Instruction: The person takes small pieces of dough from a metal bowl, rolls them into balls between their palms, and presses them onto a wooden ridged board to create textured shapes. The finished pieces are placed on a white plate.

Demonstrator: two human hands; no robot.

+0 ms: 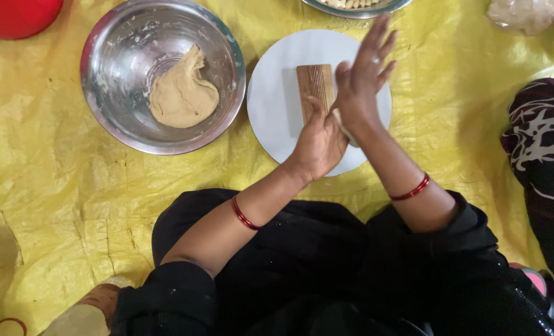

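Over a round white board (276,106) my left hand (317,144) and my right hand (362,81) are pressed palm against palm. A strip of pale dough (345,130) shows between them and sticks out below the right palm. The right fingers are spread and point away from me. A small ridged wooden board (313,84) lies on the white board, just beyond my left hand. Left of the white board stands a steel bowl (112,46) with a lump of tan dough (182,93) in it.
Everything rests on a yellow plastic sheet (53,180) on the floor. A steel plate (358,6) with pale pieces sits at the top edge, a clear bag (526,14) at the top right, a red object (15,15) at the top left. Patterned dark cloth (541,143) lies at the right.
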